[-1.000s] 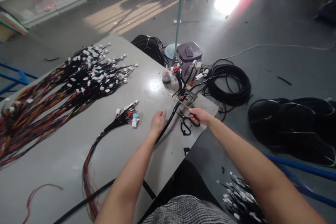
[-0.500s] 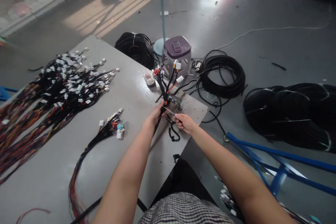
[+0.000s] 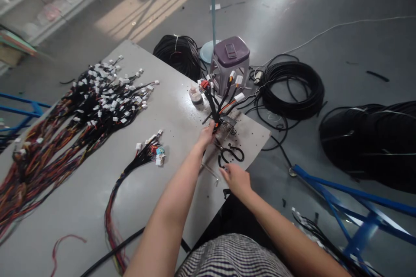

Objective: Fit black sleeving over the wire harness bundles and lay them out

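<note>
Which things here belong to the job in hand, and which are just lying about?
Job: left hand, black wire harness, right hand, black-handled scissors, flat metal plate.
Lying about: coiled black cable, purple-lidded plastic stool, multicoloured wire bundles with white connectors.

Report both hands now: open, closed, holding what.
Left hand: closed, holding the black wire harness.
Right hand: open, fingers loosely curved, nothing visible in it, near the black-handled scissors.

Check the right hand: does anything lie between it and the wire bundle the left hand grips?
Yes: scissors lie on the table, between the right hand and the wire bundle gripped by the left hand.
</note>
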